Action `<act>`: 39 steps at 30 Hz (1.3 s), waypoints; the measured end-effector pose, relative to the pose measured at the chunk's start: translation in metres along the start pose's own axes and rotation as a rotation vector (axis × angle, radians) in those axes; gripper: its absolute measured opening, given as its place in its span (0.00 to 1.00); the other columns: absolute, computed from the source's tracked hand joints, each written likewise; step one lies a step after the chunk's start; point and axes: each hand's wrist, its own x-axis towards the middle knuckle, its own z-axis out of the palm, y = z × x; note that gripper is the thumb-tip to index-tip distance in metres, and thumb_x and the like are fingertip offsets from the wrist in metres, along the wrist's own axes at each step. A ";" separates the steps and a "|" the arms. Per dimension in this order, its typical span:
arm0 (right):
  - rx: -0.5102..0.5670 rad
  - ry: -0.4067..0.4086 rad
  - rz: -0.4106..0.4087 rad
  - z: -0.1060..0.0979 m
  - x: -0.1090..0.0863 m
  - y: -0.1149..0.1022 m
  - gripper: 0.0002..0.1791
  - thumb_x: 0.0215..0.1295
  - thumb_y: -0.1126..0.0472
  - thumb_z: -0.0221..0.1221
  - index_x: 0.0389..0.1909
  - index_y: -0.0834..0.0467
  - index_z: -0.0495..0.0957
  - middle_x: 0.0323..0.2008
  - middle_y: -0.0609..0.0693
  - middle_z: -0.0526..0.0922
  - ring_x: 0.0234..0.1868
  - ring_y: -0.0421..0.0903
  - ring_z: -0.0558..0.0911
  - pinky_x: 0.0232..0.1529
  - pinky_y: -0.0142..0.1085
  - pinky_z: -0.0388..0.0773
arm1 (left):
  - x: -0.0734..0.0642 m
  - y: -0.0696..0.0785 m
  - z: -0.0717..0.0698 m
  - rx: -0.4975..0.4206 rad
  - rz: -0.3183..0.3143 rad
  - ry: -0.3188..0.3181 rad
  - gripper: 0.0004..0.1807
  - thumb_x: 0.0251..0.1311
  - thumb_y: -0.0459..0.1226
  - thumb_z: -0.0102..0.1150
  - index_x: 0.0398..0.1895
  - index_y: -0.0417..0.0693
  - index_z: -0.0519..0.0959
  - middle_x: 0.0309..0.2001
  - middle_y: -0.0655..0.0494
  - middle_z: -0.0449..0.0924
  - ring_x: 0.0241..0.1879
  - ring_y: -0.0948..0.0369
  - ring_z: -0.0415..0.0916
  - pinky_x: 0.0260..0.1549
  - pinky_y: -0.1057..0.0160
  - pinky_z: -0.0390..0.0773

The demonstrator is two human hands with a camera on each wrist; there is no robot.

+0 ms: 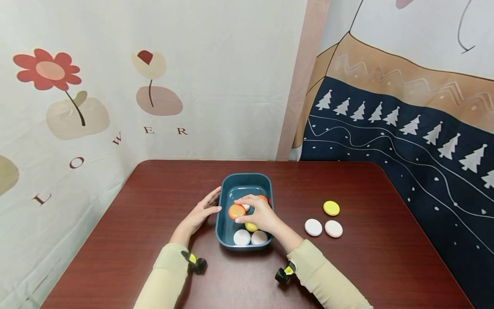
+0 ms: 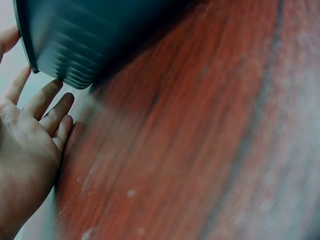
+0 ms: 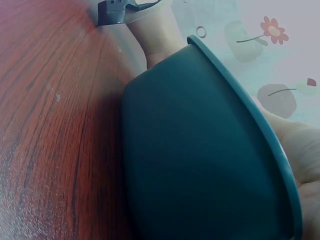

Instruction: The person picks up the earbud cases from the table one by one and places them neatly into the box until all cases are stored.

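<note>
Left hand: spread, fairly straight fingers touch the left side of the blue-green, round-cornered, plastic-looking tub, gripping nothing.
Tub: it sits on the shiny red-brown, wood-look worktop; a round white disc, yellow disc and pale pink disc lie in its near end.
Orange disc: flat, round and shiny, just left of the tub's middle.
Right hand: over the tub, its thumb and fingers pinch the orange disc's edges.
Loose discs: right of the tub lie a smooth white one, a bright yellow one and a pale cream one.
Good way: steady the tub, pinch only the edges, and go slowly; bumping other discs could make this one slip.
</note>
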 end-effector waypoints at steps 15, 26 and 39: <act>0.005 0.020 0.042 0.001 0.000 -0.002 0.31 0.48 0.61 0.74 0.56 0.63 0.78 0.52 0.51 0.78 0.56 0.50 0.72 0.54 0.49 0.72 | 0.002 -0.005 -0.002 -0.021 0.001 0.004 0.38 0.64 0.26 0.52 0.75 0.43 0.50 0.73 0.38 0.49 0.71 0.43 0.44 0.66 0.43 0.44; 0.048 0.039 0.046 -0.002 -0.003 -0.006 0.33 0.49 0.59 0.73 0.58 0.62 0.77 0.53 0.51 0.77 0.57 0.50 0.72 0.55 0.52 0.70 | 0.001 -0.003 -0.001 -0.018 -0.017 -0.002 0.38 0.65 0.27 0.51 0.75 0.44 0.49 0.73 0.39 0.47 0.71 0.44 0.43 0.66 0.43 0.44; 0.103 0.115 0.102 -0.012 -0.011 -0.011 0.31 0.49 0.60 0.73 0.58 0.52 0.79 0.55 0.45 0.77 0.58 0.46 0.71 0.58 0.52 0.67 | 0.001 -0.003 -0.001 -0.018 -0.013 0.009 0.38 0.64 0.26 0.52 0.75 0.43 0.50 0.73 0.39 0.48 0.71 0.44 0.44 0.66 0.44 0.45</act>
